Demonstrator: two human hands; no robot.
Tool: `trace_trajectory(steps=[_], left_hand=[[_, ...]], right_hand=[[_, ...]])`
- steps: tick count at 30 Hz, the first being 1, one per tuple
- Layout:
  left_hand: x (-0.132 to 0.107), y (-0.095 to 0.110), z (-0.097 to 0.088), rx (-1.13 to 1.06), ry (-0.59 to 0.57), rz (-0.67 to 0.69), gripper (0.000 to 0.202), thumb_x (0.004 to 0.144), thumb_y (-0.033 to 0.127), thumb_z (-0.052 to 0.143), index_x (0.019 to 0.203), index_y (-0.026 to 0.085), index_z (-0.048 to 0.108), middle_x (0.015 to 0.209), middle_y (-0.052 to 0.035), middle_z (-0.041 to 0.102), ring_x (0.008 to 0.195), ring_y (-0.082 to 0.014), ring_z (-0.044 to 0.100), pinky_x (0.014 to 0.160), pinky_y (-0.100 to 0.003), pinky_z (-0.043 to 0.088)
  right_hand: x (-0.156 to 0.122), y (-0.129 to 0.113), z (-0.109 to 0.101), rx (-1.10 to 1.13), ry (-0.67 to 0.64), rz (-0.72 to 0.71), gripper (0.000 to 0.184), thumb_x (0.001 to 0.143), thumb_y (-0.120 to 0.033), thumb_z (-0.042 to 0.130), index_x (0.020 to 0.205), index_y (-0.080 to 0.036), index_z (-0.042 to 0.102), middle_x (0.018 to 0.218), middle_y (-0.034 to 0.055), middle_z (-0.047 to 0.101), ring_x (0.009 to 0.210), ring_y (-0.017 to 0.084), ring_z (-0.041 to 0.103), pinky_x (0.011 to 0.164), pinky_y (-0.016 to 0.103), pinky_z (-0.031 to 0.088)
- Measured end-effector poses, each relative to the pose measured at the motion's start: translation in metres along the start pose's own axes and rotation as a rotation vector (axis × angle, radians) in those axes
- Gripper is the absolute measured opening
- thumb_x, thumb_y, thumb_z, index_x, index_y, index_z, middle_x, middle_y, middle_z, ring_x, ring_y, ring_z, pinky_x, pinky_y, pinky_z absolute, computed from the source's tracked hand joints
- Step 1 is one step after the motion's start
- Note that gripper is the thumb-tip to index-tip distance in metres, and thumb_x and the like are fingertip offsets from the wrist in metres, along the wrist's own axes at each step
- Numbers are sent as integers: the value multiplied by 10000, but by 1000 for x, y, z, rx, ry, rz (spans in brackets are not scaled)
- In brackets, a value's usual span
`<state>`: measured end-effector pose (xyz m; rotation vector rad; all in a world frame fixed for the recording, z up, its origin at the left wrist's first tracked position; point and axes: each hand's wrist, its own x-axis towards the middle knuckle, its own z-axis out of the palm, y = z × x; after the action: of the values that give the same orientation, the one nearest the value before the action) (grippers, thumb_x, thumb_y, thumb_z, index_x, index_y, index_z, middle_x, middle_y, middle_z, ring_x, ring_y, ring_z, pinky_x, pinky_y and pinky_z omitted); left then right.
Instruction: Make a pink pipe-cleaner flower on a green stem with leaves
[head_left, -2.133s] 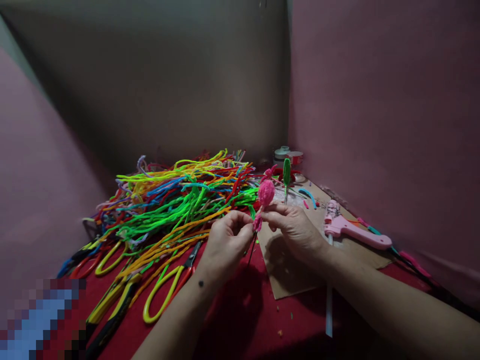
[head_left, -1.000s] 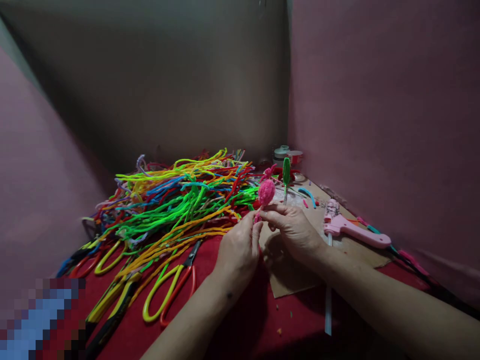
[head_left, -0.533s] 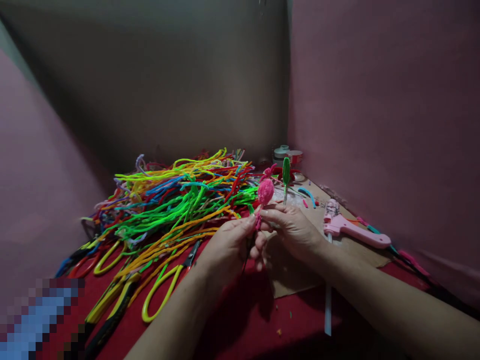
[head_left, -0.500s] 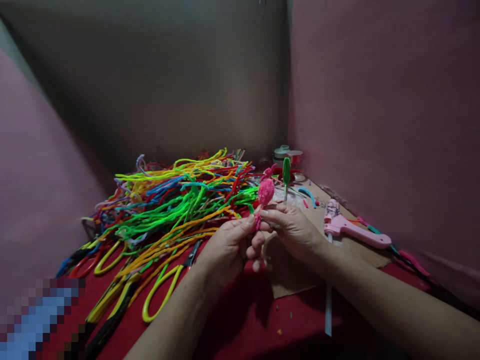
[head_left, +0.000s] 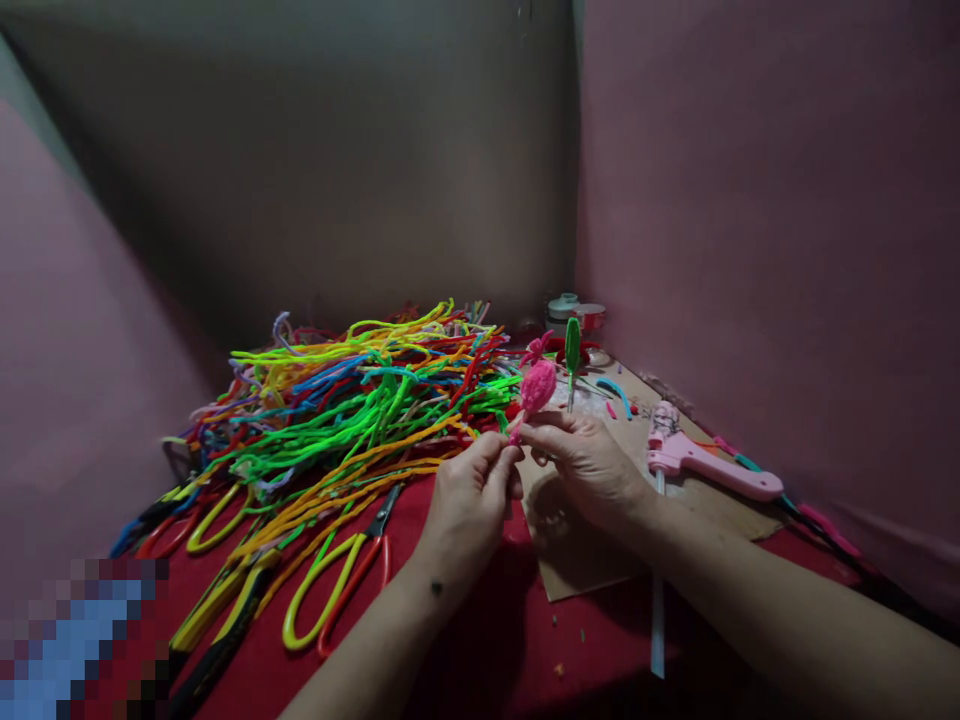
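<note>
A fuzzy pink pipe-cleaner piece [head_left: 538, 386] with a rounded head stands tilted to the right above my fingers. My right hand [head_left: 581, 455] is closed on it just under the head. Beside it, my left hand [head_left: 472, 490] pinches the lower end of the same piece, thumb against forefinger. The fingertips of both hands nearly meet, and they hide part of the stem. Just behind the head, a smaller pink looped piece [head_left: 537, 348] and a green leaf-shaped piece [head_left: 573, 345] stick up.
A heap of colourful pipe cleaners [head_left: 360, 400] spreads over the red cloth [head_left: 480, 640] on the left. Scissors [head_left: 326, 595] and yellow-black pliers [head_left: 229, 600] lie before it. At right, a pink glue gun [head_left: 712, 465] with a long glue stick rests on cardboard [head_left: 585, 570].
The pink piece has tipped to the right. My left hand has turned over, its curled fingers now tucked under and its back showing, still at the lower end.
</note>
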<state>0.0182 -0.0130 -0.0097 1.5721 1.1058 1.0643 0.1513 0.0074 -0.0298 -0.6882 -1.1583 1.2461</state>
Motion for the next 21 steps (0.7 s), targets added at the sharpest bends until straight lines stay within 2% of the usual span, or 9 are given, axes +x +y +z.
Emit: trace_trajectory(steps=[2, 4, 7, 10, 13, 16, 18, 19, 21], left_hand=[[-1, 0, 0, -5, 17, 14, 217, 794, 339, 547, 667, 163, 544, 506, 46, 485, 409, -48, 393, 402, -163, 308], [-1, 3, -2, -127, -37, -57, 214, 796, 336, 548, 675, 159, 539, 488, 54, 468, 368, -35, 348, 362, -155, 257], [-1, 7, -8, -414, -181, -180, 188, 802, 322, 555, 716, 156, 542, 462, 68, 430, 325, -14, 272, 323, -129, 196], [-1, 8, -13, -656, -352, -253, 152, 808, 289, 558, 736, 155, 556, 447, 80, 386, 307, -5, 199, 291, -112, 195], [-2, 5, -16, -783, -482, -296, 117, 813, 249, 552, 751, 151, 571, 452, 84, 368, 299, -2, 145, 267, -108, 213], [-2, 5, -18, -822, -558, -328, 98, 806, 242, 557, 759, 157, 567, 458, 93, 355, 294, 0, 103, 259, -118, 237], [-2, 6, -17, -755, -545, -327, 119, 802, 274, 556, 764, 161, 558, 459, 96, 346, 296, -5, 108, 263, -127, 221], [-1, 6, -15, -668, -500, -308, 142, 807, 300, 545, 768, 164, 553, 461, 91, 358, 296, -11, 136, 273, -134, 209], [0, 5, -11, -382, -327, -198, 194, 822, 341, 509, 735, 169, 532, 480, 67, 404, 316, -32, 238, 314, -157, 218]], right_hand=[[0, 0, 0, 2, -11, -13, 72, 707, -259, 674, 690, -190, 664, 667, -17, 565, 611, 110, 404, 590, 261, 313], [-1, -2, 0, 35, -39, -2, 63, 712, -257, 676, 702, -196, 680, 686, -14, 583, 630, 111, 427, 618, 266, 329], [-2, -5, 1, 123, -91, 45, 89, 712, -256, 681, 775, -201, 709, 752, 9, 621, 681, 125, 481, 676, 283, 364], [-2, -9, 3, 195, -164, 72, 129, 709, -262, 680, 818, -209, 722, 754, 18, 636, 704, 140, 518, 735, 306, 390], [-3, -13, 3, 219, -241, 69, 139, 700, -295, 686, 822, -241, 726, 699, 6, 630, 713, 155, 540, 782, 327, 399], [-3, -13, 3, 216, -261, 61, 129, 692, -313, 693, 807, -263, 722, 736, 5, 636, 740, 160, 550, 787, 330, 400], [-2, -11, 1, 184, -232, 41, 99, 696, -294, 691, 782, -254, 720, 777, 5, 636, 731, 148, 537, 769, 318, 396], [-1, -9, 0, 151, -210, 27, 86, 705, -281, 683, 775, -246, 718, 776, 4, 632, 713, 140, 522, 750, 310, 392], [1, -6, -2, 67, -152, -6, 71, 727, -265, 664, 756, -224, 716, 730, -2, 616, 668, 127, 484, 692, 290, 374]])
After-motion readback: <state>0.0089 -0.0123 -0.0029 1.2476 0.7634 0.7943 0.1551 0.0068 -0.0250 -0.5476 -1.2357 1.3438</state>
